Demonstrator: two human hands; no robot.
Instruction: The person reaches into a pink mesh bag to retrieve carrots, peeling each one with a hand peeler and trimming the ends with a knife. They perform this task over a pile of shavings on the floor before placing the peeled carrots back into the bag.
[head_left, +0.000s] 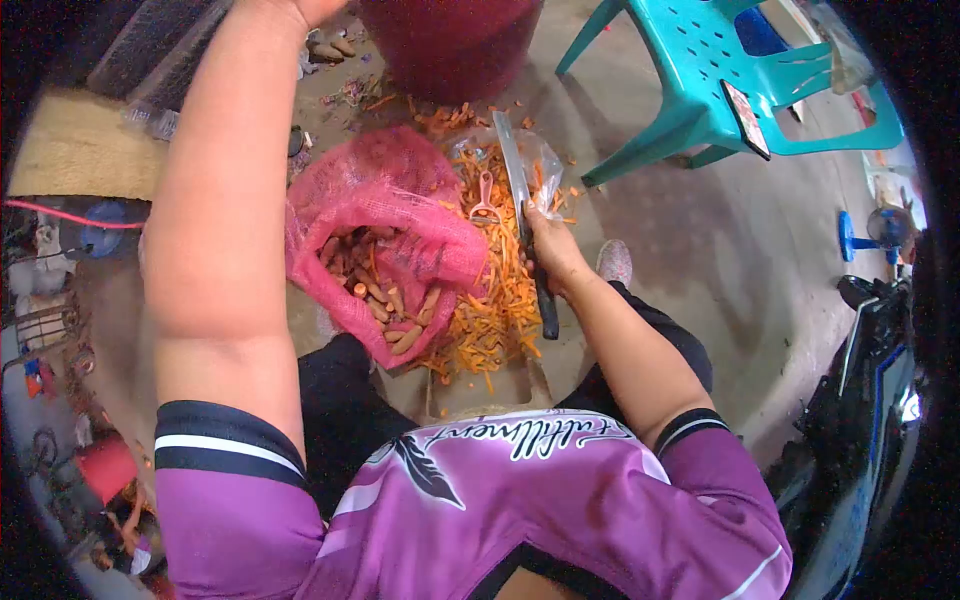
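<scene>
My right hand (558, 246) is closed round a long knife (510, 160), its blade pointing away from me and its dark handle toward me. Beneath the knife spreads a heap of orange peelings (497, 318), where a pink peeler (485, 197) lies. Left of the heap, a pink mesh sack (385, 190) gapes open, with brownish, carrot-like roots (405, 335) inside. Clear plastic (545, 168) lies by the blade. I have my left arm stretched forward; only a bit of my left hand (318, 8) shows at the top edge, its fingers cut off.
A dark red tub (450, 45) stands beyond the sack, with scraps at its foot. Right of it is a teal plastic chair (690, 60) with a phone (746, 120) on it. A motorbike (870, 370) and a blue fan (870, 235) stand far right. Clutter fills the left side.
</scene>
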